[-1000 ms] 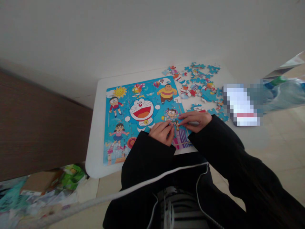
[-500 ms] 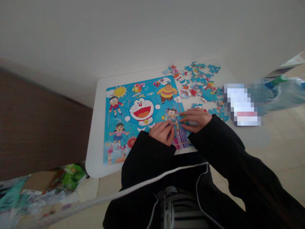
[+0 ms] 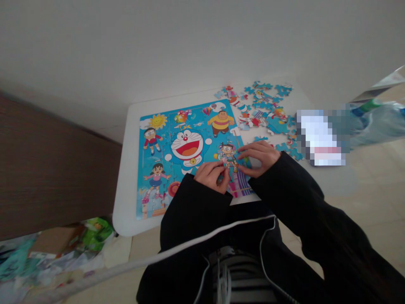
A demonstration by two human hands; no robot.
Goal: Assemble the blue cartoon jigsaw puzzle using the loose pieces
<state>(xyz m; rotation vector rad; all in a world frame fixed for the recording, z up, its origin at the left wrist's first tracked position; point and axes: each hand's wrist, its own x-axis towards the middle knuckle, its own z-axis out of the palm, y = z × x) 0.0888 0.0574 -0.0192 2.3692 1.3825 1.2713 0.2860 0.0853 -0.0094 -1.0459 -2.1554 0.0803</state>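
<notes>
A blue cartoon jigsaw puzzle [image 3: 202, 114] lies on a small white table, with a big round blue-and-white figure in the middle and smaller figures around it. My left hand [image 3: 212, 175] rests over its lower middle, thumb and fingers pinched on a small puzzle piece [image 3: 224, 162] with pinkish colour, mostly hidden by the fingertips. To its right, my right hand [image 3: 260, 158] has its fingers apart, the tips at the puzzle's right edge beside a small standing figure. My hands and sleeves hide part of the lower puzzle.
Several loose puzzle pieces [image 3: 264, 101] are scattered along the right of the white table [image 3: 125, 185]. A phone with a blurred screen [image 3: 322, 137] lies at the right edge, near a clear plastic bag [image 3: 379, 122]. A white cord [image 3: 190, 245] crosses before my body. Bags lie on the floor at left.
My left hand has shifted slightly left, and the small piece at its fingertips shows more. The right hand stays almost in place with its fingers spread.
</notes>
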